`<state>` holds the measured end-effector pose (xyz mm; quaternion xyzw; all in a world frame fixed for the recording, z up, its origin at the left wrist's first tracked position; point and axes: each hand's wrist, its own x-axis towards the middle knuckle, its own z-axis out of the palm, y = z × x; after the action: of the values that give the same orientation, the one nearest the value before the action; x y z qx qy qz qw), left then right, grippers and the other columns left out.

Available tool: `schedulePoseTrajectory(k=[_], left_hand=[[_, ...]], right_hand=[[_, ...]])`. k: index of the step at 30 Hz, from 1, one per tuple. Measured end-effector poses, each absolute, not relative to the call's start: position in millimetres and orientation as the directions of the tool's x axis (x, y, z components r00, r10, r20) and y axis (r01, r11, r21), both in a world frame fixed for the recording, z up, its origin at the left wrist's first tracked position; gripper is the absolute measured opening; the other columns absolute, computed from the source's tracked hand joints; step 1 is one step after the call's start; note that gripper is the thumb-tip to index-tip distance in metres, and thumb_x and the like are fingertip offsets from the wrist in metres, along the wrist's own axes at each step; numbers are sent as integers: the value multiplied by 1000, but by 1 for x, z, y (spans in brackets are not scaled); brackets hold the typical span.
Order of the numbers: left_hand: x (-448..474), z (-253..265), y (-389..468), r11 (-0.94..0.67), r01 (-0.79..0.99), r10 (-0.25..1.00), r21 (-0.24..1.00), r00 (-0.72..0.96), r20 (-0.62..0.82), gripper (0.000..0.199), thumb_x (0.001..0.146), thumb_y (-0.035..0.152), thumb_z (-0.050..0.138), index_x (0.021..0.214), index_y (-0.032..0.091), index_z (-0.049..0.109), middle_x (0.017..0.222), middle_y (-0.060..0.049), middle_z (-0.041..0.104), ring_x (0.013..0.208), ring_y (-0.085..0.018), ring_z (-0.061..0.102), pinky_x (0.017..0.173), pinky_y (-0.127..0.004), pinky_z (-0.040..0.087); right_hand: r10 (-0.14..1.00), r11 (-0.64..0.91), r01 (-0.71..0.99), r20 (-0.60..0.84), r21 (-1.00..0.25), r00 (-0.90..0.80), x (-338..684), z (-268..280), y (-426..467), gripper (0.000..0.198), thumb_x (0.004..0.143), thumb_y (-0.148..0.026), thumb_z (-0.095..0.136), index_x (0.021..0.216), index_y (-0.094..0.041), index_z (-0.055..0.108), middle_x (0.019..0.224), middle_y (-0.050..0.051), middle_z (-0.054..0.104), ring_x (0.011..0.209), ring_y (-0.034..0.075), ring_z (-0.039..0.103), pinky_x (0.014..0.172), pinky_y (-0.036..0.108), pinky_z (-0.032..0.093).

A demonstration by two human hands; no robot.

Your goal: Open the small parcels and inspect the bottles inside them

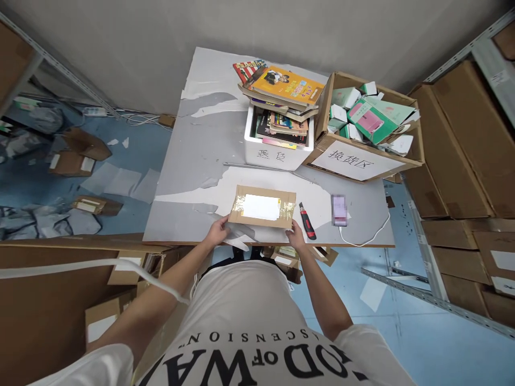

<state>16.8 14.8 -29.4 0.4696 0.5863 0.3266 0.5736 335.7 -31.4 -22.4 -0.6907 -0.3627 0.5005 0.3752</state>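
Note:
A flat brown cardboard parcel [261, 221] with a white label and clear tape at both ends lies at the front of the table. My left hand [218, 231] grips its near left corner, and my right hand [295, 236] grips its near right corner. The fingertips are partly hidden at the parcel's edge. Just right of the parcel rests a red and black utility knife [308, 222]. Farther right is a phone [339, 209] with a lit screen, plugged into a white cable [372, 238].
Behind the parcel stands a white foam box [265, 156] stacked with books [289, 86]. Beside it, a cardboard box [322, 115] holds several green and white small boxes. A metal ruler-like strip [257, 168] lies before them. Shelves with cartons [462, 145] stand right; packaging litters the floor left.

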Motion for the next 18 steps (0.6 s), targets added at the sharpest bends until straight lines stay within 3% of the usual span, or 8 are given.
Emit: schedulePoseTrajectory(k=[5,8,10,14,18], left_hand=[[19,-23,5,273,288,936,918,139,-323,55,71,54,61,109,15,67,112,-10,69,108,-29,61,99,-43,44],[22,-9,8,243,358,957,902,66,-284,52,76,53,57,108,14,69,108,-9,71,100,-27,65,93,-39,48],[26,0,12,244,399,966,884,-18,-259,50,77,53,56,105,14,70,105,-9,72,95,-26,66,88,-35,50],[34,16,26,248,544,969,802,-127,-214,46,81,53,50,96,16,74,93,-6,74,85,-24,67,77,-30,50],[35,22,36,227,669,969,708,-81,-235,45,83,52,48,85,17,76,84,-5,75,76,-22,67,68,-28,46]], right_hand=[[924,-355,102,-332,-929,192,327,-10,-33,42,70,-39,61,107,-19,57,113,11,63,108,25,57,95,43,44],[930,-329,105,-302,-939,212,329,5,-25,38,74,-50,58,97,-21,55,102,9,66,100,23,60,89,39,47],[923,-344,193,-294,-919,248,332,15,-21,38,77,-55,55,94,-21,54,99,8,66,92,23,61,84,37,47],[908,-393,472,-251,-789,336,331,31,-13,40,82,-60,45,87,-22,55,90,8,66,81,22,59,74,34,44],[881,-472,625,-312,-622,355,327,34,-10,41,86,-60,37,82,-23,54,83,7,66,77,23,59,69,31,41]])
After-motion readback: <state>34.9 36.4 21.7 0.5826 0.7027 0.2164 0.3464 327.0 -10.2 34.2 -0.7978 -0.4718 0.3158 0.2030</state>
